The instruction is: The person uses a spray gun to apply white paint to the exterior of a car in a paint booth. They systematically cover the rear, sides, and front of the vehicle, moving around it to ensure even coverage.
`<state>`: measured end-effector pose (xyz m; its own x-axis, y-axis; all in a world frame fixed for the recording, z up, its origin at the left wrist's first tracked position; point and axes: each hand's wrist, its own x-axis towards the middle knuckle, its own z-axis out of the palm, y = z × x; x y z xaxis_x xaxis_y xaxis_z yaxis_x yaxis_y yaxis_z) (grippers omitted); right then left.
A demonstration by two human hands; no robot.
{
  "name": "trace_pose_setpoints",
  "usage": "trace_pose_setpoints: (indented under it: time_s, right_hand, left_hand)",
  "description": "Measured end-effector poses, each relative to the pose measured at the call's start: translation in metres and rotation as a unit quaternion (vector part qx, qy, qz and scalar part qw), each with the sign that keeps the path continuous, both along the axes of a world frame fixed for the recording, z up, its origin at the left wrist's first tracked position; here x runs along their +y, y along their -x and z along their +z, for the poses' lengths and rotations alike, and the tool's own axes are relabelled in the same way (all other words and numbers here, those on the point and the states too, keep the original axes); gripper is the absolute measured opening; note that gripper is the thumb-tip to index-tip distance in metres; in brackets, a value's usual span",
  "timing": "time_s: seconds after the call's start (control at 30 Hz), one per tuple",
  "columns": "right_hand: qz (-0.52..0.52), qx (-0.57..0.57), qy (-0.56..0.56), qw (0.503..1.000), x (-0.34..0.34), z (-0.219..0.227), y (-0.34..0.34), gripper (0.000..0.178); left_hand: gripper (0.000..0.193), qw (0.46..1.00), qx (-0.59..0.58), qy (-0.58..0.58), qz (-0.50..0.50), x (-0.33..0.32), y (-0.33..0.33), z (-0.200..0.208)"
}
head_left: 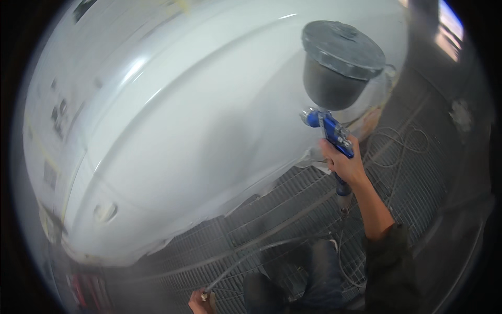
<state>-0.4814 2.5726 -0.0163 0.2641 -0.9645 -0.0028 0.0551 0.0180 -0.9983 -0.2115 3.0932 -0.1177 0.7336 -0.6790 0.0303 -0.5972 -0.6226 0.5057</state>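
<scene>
My right hand (342, 159) is closed around the handle of a blue spray gun (329, 128). On top of the gun sits a grey paint cup (334, 78) with a grey lid (344, 46). The gun's nozzle points left toward a glossy white car body panel (209, 120), apart from its surface. At the bottom, my left hand (202, 302) is closed on a pale air hose (235, 264), which runs off to the right across my legs. The fingers of that hand show only in part.
Masking sheet (209, 217) hangs along the panel's lower edge. Under me is a metal grating floor (293, 204). Loops of hose (400, 149) lie on it at the right. Something red (89, 290) stands at the lower left. My legs (324, 272) are at the bottom middle.
</scene>
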Motion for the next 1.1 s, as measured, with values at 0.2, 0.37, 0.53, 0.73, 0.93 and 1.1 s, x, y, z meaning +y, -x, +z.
trace_pose_setpoints:
  time_s: [0.2,0.37,0.53,0.73,0.93,1.1]
  right_hand:
    - [0.106,-0.019,0.016,0.994,0.087,0.000,-0.082,0.035]
    - [0.183,0.007,0.070,0.981,0.150,-0.003,-0.163,0.052]
    - [0.281,-0.020,0.075,0.957,0.213,-0.020,-0.222,0.057]
    - [0.396,-0.050,-0.072,0.914,0.227,-0.051,-0.256,0.038]
    - [0.299,-0.037,-0.054,0.952,0.219,-0.089,-0.246,0.034]
    - [0.244,-0.021,0.016,0.970,0.191,-0.090,-0.209,0.032]
  left_hand:
    - [0.017,0.992,-0.079,-0.036,0.088,0.075,-0.014,0.016]
    - [0.023,0.988,-0.078,-0.007,0.132,0.128,-0.041,0.007]
    - [0.021,0.974,-0.098,0.010,0.206,0.173,-0.038,-0.011]
    - [0.024,0.965,-0.085,0.035,0.246,0.173,-0.028,-0.003]
    - [0.025,0.973,-0.067,0.031,0.219,0.169,-0.040,-0.039]
    - [0.024,0.983,-0.040,-0.022,0.176,0.154,-0.055,-0.049]
